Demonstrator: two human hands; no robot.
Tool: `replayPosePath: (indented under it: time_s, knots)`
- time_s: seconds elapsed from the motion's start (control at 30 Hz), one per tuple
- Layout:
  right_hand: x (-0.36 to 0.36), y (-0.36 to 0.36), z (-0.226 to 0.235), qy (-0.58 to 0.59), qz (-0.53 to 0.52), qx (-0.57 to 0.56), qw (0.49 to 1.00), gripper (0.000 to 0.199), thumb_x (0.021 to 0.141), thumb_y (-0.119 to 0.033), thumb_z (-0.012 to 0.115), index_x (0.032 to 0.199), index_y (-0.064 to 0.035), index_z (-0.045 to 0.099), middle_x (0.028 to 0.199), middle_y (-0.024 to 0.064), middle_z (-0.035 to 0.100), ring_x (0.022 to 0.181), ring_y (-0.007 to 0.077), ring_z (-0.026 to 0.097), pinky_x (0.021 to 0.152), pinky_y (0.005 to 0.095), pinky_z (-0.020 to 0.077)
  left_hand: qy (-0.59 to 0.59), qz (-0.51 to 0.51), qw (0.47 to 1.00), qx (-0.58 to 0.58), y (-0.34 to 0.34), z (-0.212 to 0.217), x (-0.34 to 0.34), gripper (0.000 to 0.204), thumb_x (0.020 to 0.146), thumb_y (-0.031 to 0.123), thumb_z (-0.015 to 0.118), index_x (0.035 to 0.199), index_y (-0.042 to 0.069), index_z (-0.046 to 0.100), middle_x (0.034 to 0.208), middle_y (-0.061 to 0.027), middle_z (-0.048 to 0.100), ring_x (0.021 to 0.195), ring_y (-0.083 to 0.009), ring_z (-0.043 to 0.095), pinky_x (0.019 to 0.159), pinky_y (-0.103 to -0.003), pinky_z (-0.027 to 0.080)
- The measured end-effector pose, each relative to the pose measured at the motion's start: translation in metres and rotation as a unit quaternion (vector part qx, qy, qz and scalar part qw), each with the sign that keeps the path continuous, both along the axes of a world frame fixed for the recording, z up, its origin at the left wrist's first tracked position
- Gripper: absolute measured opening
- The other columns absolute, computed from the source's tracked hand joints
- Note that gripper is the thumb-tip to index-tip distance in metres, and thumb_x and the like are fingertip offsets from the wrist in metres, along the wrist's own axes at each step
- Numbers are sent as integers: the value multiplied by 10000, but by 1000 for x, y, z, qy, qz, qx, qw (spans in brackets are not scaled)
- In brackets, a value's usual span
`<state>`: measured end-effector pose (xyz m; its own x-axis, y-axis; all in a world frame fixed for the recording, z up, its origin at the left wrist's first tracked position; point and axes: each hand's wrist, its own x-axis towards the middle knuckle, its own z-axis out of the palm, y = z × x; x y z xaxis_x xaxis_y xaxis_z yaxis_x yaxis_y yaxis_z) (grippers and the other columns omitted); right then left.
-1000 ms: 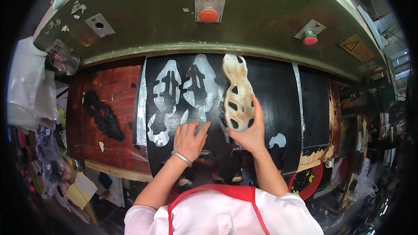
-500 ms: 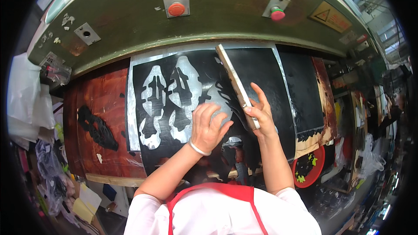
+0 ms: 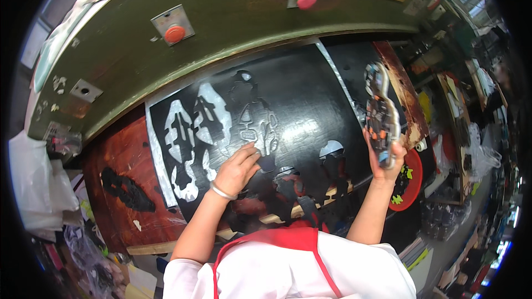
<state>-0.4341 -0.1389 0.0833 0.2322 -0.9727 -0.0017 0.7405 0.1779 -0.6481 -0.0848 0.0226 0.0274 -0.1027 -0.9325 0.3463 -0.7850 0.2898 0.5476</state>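
Note:
My right hand (image 3: 389, 161) grips a shoe-part-shaped cutting die (image 3: 379, 116) by its near end, over the right side of the worktable. Orange and dark padding shows on the die's face, inside a pale curved rim. My left hand (image 3: 237, 170) rests on a black sheet (image 3: 310, 99), its fingers extended and slightly bent. Those fingertips touch the near-left edge of a cut black piece (image 3: 259, 124) with several slots, lying flat within the sheet. Left of it are two cut-out openings (image 3: 213, 116), where the silvery surface underneath shows.
A green machine beam (image 3: 233, 27) with a red button (image 3: 174, 34) and a pinkish-red button (image 3: 306, 0) spans the far side. A dark slotted piece (image 3: 127, 189) lies on the red-brown board (image 3: 100, 152) at left. The red basin (image 3: 411, 182) at right holds black and yellow-green scraps.
My right hand has carried the die off the sheet to the right and turned its padded face into view. My left hand has come down to the uncovered cut piece. The view has swung right.

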Motion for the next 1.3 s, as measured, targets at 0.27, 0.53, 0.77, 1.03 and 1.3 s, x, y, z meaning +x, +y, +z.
replayPosePath:
  time_s: [0.27, 0.53, 0.77, 1.03, 1.3]
  knots:
    - [-62, 0, -20, -421, -95, 208, 878, 968, 735, -288, 726, 1474, 33, 188, 1483, 355, 3, 1398, 484, 81, 1148, 549, 278, 32, 7, 999, -3, -10, 9, -1, 315, 726, 9, 749, 1027, -20, 662, 1087, -145, 634, 1156, -327, 594, 931, -388, 516]
    - [14, 10, -19, 115, -147, 77, 979, 616, 846, -191, 633, 1372, 51, 422, 1178, 208, 552, 1146, 360, 553, 1048, 473, 444, 74, -5, 997, 36, -9, 23, 0, 350, 742, -11, 725, 1084, 4, 654, 1137, -170, 617, 1179, -355, 574, 981, -404, 491]
    - [99, 36, -7, 374, -13, -140, 917, 695, 680, 3, 765, 1311, -8, 473, 1276, 153, 541, 1151, 261, 564, 970, 354, 468, 36, 67, 997, 8, 4, 54, 15, 337, 761, 17, 703, 1094, 23, 650, 1154, -177, 604, 1128, -359, 592, 1029, -485, 449]
    - [158, 11, -38, 607, -66, -322, 724, 853, 581, -46, 819, 1335, -50, 421, 1393, 265, 376, 1315, 438, 381, 1068, 442, 374, -27, 272, 961, 48, 95, 59, 75, 259, 799, -26, 646, 1057, 0, 661, 1119, -177, 621, 1052, -372, 598, 985, -455, 451]
    - [216, -51, -59, 591, -20, -382, 710, 1007, 609, -80, 823, 1456, -47, 280, 1413, 394, 244, 1319, 557, 279, 1091, 523, 322, 138, 535, 827, 108, 160, -14, 67, 313, 969, 115, 523, 1255, -10, 542, 1110, -211, 605, 992, -327, 600, 842, -375, 461]
